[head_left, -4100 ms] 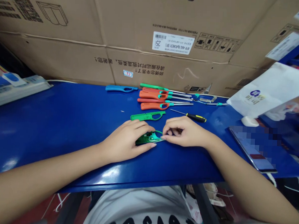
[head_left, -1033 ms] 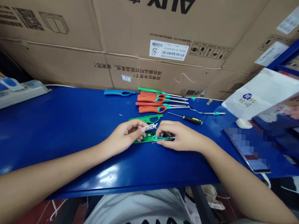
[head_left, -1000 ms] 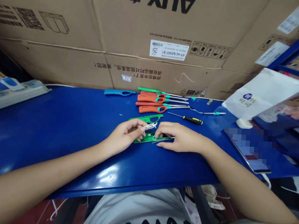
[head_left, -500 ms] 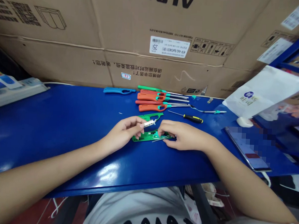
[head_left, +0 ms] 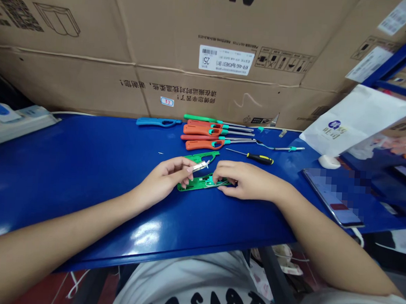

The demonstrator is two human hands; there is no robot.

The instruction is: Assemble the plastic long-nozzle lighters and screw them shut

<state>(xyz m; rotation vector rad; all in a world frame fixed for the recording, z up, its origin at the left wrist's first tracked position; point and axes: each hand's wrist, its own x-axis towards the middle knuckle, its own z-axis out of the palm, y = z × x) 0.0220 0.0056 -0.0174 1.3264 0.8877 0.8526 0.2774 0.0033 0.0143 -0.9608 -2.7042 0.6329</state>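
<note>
My left hand (head_left: 165, 179) pinches a small clear and metal lighter insert (head_left: 200, 166) between thumb and fingertips, just above an opened green lighter shell (head_left: 194, 184) lying on the blue table (head_left: 86, 164). My right hand (head_left: 247, 180) rests on the right end of that shell, fingers curled onto a thin metal tube and wire (head_left: 218, 183) inside it. A second green shell half (head_left: 202, 156) lies just behind the hands.
Several orange and green long-nosed lighters (head_left: 207, 134) and a blue one (head_left: 157, 122) lie at the back. A yellow-handled screwdriver (head_left: 257, 157) lies to their right. A phone (head_left: 333, 195) and a white bag (head_left: 354, 121) sit at right, cardboard boxes (head_left: 194, 56) behind, a power strip (head_left: 17, 119) at left.
The left hand lifted off the green shell and now pinches the small clear insert above it. The right hand's fingers shifted along the tube in the shell.
</note>
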